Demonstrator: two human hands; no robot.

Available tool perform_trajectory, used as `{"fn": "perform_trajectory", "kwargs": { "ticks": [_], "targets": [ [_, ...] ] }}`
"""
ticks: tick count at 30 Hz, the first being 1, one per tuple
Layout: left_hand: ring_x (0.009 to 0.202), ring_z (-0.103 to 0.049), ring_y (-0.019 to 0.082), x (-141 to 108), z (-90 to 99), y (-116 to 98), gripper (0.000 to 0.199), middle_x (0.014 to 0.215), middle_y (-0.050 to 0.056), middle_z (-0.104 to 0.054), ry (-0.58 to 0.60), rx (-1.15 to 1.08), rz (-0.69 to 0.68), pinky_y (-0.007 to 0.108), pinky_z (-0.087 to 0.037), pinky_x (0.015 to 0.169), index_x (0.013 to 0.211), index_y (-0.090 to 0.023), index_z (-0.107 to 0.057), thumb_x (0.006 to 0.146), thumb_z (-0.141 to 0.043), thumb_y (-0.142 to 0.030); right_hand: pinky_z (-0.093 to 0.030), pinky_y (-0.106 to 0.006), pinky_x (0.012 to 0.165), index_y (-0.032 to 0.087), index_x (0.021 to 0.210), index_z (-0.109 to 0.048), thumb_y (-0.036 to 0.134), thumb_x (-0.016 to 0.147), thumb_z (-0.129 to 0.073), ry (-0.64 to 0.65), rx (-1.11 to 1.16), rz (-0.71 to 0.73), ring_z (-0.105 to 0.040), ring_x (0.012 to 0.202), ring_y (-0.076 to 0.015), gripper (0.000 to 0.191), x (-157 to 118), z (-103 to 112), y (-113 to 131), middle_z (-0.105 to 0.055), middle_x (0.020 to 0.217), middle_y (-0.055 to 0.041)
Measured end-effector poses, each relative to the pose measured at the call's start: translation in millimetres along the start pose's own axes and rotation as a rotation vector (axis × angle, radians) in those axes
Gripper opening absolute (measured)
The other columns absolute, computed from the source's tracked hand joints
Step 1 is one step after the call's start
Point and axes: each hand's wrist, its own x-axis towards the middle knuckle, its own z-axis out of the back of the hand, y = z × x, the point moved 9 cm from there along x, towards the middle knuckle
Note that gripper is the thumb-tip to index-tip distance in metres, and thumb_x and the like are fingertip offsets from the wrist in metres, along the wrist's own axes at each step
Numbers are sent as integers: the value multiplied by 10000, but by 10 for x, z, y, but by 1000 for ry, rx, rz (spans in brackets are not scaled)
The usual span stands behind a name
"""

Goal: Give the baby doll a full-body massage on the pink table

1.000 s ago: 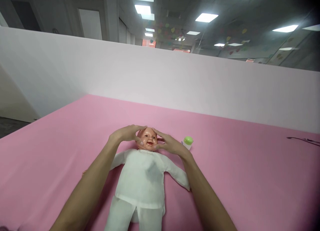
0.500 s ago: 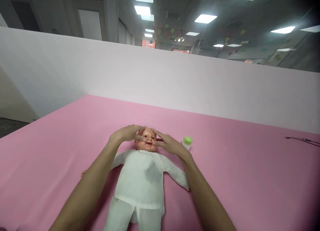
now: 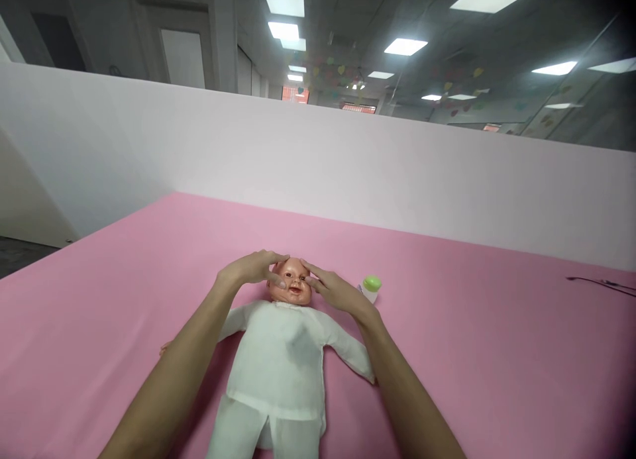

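Observation:
A baby doll (image 3: 278, 359) in white cloth clothes lies on its back, its head away from me and its arms spread. My left hand (image 3: 253, 268) rests at the left side of the doll's head (image 3: 297, 291), fingertips at the forehead and thumb on the cheek. On the other side, my right hand (image 3: 332, 287) mirrors it, with fingers at the forehead and thumb by the cheek near the eye. Both hands have thumb and fingers apart, touching the head without wrapping round it. Just right of my right hand stands a small white jar with a green lid (image 3: 371, 285).
Pink cloth (image 3: 472, 353) covers the tabletop. A white partition (image 3: 348, 167) rises along the back and left. Thin dark cable or glasses-like item (image 3: 603, 283) lies at the far right. Behind the partition are a door and ceiling lights.
Both thumbs have shifted outward over the doll's cheeks, away from the nose and mouth. The fingers stay at the forehead. The whole view has tipped slightly upward.

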Motion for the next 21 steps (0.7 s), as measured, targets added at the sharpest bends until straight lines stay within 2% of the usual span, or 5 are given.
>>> {"fn": "perform_trajectory", "kwargs": {
  "ticks": [6, 9, 14, 17, 21],
  "targets": [
    [716, -623, 218, 67, 33, 69, 463, 765, 46, -658, -80, -36, 24, 324, -451, 709, 737, -233, -476, 1046, -309, -534, -456, -503, 1094, 310, 1601, -476, 518, 1080, -412, -69, -48, -35, -602, 1355, -366, 565, 28, -33, 16, -666, 1459, -99],
    [741, -654, 247, 57, 28, 43, 534, 790, 79, -691, -104, 70, 80, 345, -458, 723, 755, -228, -505, 1066, -220, -555, -467, -496, 1063, 266, 1634, -416, 439, 1089, -380, -71, -113, -56, -629, 1319, -367, 573, 44, -109, 35, -671, 1444, -135],
    [1049, -713, 322, -93, -136, -167, 408, 1305, 173, -718, -126, 269, 62, 366, -478, 807, 1217, -194, -640, 1056, -302, -355, -477, -439, 1057, 279, 1609, -430, 452, 1095, -347, -106, -107, -14, -629, 1318, -314, 548, 5, -184, 126, -631, 1498, -106],
    [1230, -684, 347, -305, -360, -114, 569, 1526, 201, -592, -208, 102, 140, 385, -503, 884, 1561, -185, -410, 1086, -259, -461, -474, -440, 1059, 295, 1650, -344, 523, 1098, -325, -132, -115, -92, -611, 1342, -321, 597, -171, -217, 116, -550, 1591, -94],
    [1527, -434, 371, -690, -780, 137, 792, 1705, 220, -345, -239, 38, 200, 461, -415, 1140, 1665, -108, -246, 1065, -247, -626, -492, -476, 1013, 304, 1704, -199, 668, 1068, -303, -65, -174, -239, -649, 1287, -374, 741, -600, -334, -47, -583, 1562, -118]
  ]
}}
